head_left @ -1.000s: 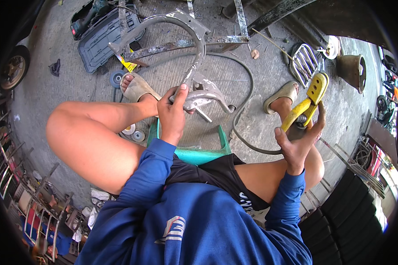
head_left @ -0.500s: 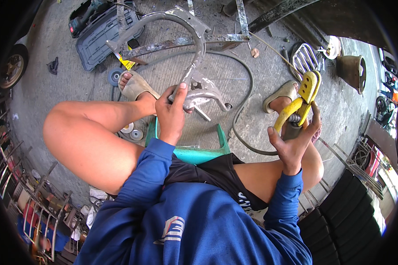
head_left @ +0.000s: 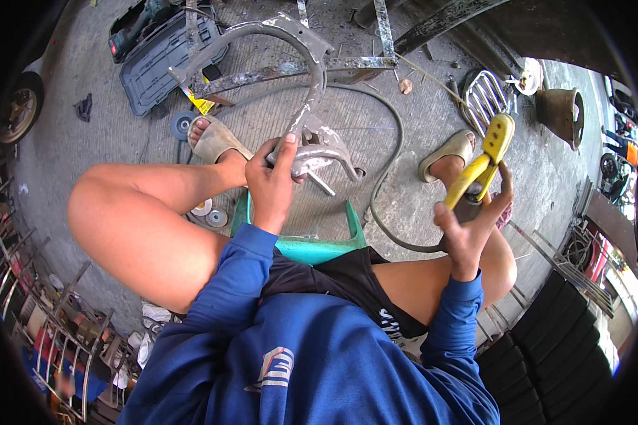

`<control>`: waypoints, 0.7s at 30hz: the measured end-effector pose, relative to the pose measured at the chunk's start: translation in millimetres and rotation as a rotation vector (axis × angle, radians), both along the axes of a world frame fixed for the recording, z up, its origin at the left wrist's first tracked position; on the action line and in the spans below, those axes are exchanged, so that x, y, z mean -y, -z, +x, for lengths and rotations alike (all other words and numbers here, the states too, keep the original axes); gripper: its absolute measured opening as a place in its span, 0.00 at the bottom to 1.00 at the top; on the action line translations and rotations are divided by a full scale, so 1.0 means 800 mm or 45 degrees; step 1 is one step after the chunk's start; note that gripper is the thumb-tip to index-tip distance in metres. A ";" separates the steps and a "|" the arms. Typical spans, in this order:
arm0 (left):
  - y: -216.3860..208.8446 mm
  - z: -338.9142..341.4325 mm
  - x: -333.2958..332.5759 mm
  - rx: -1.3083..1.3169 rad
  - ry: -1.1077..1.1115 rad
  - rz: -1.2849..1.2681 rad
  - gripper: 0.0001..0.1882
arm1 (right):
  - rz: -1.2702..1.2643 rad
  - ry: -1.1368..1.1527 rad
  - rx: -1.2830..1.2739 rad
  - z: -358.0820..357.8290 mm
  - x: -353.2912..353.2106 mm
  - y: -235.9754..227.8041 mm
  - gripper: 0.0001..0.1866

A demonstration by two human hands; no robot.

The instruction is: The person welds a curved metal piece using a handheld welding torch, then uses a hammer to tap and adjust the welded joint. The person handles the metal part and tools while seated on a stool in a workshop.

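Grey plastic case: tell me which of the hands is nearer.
Left. The left hand grips the metal frame, below and right of the case; the right hand, holding the yellow tool, is farther right.

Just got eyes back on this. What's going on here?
A seated person has both hands busy. The left hand grips a curved grey metal frame near its lower end. The right hand holds a yellow tool upward, apart from the frame. A cable curves across the floor toward the right hand. A green stool shows between the legs.
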State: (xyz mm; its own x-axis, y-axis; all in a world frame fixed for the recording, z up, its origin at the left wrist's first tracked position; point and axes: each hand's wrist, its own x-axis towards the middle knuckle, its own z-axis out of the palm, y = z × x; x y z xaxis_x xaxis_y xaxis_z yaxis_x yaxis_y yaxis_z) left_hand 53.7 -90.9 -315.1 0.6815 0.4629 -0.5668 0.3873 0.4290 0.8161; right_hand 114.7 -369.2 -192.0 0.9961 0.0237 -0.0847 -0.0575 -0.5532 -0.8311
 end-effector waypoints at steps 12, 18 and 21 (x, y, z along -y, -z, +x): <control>-0.001 0.002 -0.001 -0.010 0.016 -0.007 0.19 | -0.441 -0.299 0.226 -0.003 0.003 -0.001 0.63; 0.000 0.001 0.000 -0.029 -0.029 -0.007 0.18 | 0.242 0.239 -0.127 0.011 0.002 -0.016 0.53; 0.000 0.001 0.001 -0.029 -0.006 0.010 0.19 | 0.346 0.305 -0.205 0.018 0.010 -0.023 0.54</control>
State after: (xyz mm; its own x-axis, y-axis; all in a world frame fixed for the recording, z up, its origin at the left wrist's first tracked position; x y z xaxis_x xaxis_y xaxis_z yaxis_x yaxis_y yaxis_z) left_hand 54.3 -91.5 -315.1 0.6662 0.4704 -0.5788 0.4043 0.4244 0.8102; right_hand 129.4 -377.6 -173.7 0.9507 -0.1647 -0.2629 -0.2997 -0.2695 -0.9152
